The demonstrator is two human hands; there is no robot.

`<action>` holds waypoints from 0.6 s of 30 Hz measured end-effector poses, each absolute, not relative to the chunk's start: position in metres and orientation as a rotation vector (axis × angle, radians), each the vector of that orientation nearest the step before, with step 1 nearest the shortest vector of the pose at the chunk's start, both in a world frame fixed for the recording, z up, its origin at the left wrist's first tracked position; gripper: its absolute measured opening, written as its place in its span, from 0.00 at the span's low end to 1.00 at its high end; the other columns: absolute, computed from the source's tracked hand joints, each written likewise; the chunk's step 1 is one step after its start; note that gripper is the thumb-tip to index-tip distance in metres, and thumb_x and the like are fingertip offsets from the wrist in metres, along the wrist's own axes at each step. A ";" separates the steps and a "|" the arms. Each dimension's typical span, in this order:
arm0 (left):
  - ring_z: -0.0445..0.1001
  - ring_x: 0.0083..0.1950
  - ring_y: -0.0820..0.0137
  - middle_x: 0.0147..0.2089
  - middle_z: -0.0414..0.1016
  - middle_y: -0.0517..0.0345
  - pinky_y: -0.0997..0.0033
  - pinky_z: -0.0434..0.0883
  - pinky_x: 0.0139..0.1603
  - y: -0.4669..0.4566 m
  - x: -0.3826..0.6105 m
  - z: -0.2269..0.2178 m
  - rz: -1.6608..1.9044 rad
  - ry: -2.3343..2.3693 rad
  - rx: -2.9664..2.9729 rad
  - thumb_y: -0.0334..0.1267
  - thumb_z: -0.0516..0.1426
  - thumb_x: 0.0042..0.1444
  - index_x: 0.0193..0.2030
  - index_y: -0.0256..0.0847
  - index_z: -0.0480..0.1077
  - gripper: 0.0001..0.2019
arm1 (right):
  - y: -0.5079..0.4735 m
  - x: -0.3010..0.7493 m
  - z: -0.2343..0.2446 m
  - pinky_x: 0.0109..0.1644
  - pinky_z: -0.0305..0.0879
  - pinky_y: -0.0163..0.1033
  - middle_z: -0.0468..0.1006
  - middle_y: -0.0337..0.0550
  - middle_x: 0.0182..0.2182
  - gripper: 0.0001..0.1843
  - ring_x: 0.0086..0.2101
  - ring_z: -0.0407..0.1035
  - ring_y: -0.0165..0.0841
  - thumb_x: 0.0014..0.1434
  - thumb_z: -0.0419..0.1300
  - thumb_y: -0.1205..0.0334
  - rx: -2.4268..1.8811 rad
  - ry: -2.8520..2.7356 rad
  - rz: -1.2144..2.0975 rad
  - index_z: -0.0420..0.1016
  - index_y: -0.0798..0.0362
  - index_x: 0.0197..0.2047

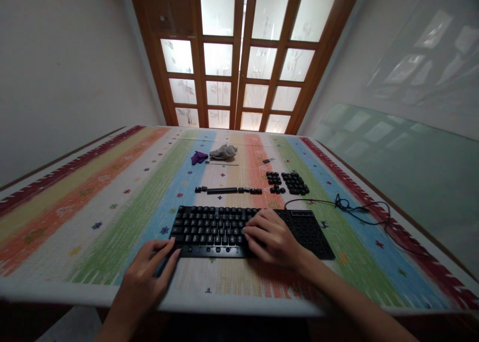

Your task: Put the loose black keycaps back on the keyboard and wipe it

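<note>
A black keyboard lies across the striped cloth, its main letter keys in place. The number pad at its right end and the front row show bare, without caps. My left hand holds the keyboard's front left corner, index finger at the side and thumb at the front edge. Over the right part of the letter keys, my right hand is closed, fingertips bunched together at the keys. Whatever is between those fingertips is hidden. Behind the keyboard lie a row of loose keycaps with a long space bar and grouped keycaps.
A grey cloth, a purple cloth and a thin rod lie farther back. A small dark item sits right of them. The keyboard's black cable is tangled on the right. Walls flank the table.
</note>
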State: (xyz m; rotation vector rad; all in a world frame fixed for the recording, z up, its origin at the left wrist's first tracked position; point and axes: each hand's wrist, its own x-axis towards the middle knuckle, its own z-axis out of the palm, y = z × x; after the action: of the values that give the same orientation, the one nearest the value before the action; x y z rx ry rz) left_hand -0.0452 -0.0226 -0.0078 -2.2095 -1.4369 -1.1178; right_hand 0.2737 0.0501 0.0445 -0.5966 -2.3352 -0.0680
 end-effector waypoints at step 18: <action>0.73 0.48 0.61 0.48 0.75 0.47 0.57 0.73 0.48 -0.026 -0.033 -0.015 -1.166 -1.506 -2.063 0.31 0.59 0.61 0.48 0.39 0.75 0.09 | 0.189 0.136 0.052 0.52 0.57 0.43 0.80 0.52 0.46 0.14 0.44 0.68 0.40 0.63 0.60 0.63 -0.927 -2.780 0.122 0.79 0.60 0.50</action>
State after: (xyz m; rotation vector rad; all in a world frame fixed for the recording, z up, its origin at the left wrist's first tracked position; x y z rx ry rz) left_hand -0.0327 -0.0265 -0.0153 -2.0626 -1.5061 -1.1659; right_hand 0.1364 0.1892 0.0521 -0.9271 -2.7803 0.1219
